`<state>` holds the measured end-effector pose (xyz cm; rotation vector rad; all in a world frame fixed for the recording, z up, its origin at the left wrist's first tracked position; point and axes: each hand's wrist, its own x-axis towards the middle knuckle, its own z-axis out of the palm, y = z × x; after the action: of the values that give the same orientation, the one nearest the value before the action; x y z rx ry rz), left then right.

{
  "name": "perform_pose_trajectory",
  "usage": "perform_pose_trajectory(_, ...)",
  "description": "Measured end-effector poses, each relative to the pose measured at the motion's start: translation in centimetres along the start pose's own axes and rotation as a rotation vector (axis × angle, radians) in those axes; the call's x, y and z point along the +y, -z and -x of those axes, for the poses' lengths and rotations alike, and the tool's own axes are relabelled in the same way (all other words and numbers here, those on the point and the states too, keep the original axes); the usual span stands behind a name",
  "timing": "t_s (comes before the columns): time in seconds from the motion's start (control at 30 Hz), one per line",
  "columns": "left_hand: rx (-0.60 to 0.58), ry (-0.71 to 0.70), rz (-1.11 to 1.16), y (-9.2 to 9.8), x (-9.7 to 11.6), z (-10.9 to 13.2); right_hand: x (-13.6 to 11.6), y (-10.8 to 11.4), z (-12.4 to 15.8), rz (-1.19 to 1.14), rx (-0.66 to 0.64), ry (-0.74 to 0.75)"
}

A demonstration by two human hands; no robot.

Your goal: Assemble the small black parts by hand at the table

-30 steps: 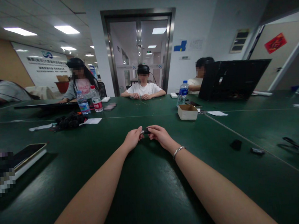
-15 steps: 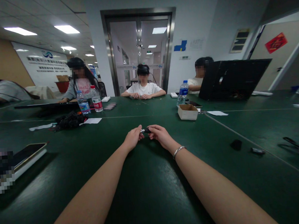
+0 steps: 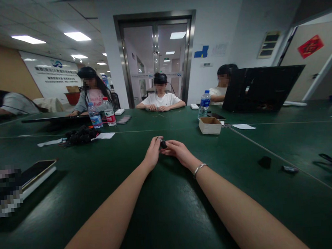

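Note:
Above the green table [image 3: 173, 223], in the middle of the view, both my hands meet around a small black object [image 3: 163, 144] with a bit of silver. Too little of it shows to tell its kind. My left hand [image 3: 152, 152] is closed with thumb and fingertips at the object's left end. From the other side, my right hand [image 3: 178, 150] pinches the black part; a silver bangle [image 3: 200, 169] circles that wrist. The fingers hide much of the object.
An open cardboard box [image 3: 210, 126] stands beyond my right hand, near a water bottle [image 3: 204, 104]. Black cables [image 3: 82, 135] lie to the left, a phone [image 3: 39, 171] closer in. Small dark items [image 3: 289, 169] rest at right. A person [image 3: 161, 98] sits opposite.
The small object has turned from lying crosswise, silver end left, to a more end-on tilt. My left hand has rotated more upright and moved slightly right. The view has shifted slightly.

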<state>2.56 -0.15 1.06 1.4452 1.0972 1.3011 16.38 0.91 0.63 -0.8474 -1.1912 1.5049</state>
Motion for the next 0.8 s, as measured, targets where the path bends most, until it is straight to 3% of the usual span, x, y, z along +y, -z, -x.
perform_pose_trajectory(0.13, 0.036, 0.018, 0.161, -1.8, -0.5, 0.1, 0.2, -0.5, -0.1, 0.044, -0.114, 0.013)
perform_pose_trajectory(0.23, 0.066, 0.024, 0.084, -1.1, -1.2, -0.2, 0.4, -0.7, -0.2, 0.151, -0.168, 0.008)
perform_pose_trajectory(0.37, 0.203, -0.043, -0.338, 3.3, -1.7, -0.8, 0.5, -0.7, 0.0, 0.28, -0.155, 0.033)
perform_pose_trajectory(0.47, 0.351, 0.099, -0.521, 7.0, -1.7, -0.9, 0.5, -0.3, 0.3, 0.303, -0.112, 0.062)
perform_pose_trajectory(0.57, 0.332, 0.168, -0.643, 9.8, -1.3, -0.4, 0.6, -0.1, 0.4, 0.321, -0.069, 0.096)
perform_pose_trajectory(0.67, 0.262, 0.191, -0.939, 12.7, -0.4, 0.8, 0.7, -0.1, 0.4, 0.334, -0.053, 0.104)
perform_pose_trajectory(0.8, 0.195, 0.228, -1.268, 18.5, 1.0, 3.1, 0.7, -0.3, 0.4, 0.354, -0.046, 0.1)
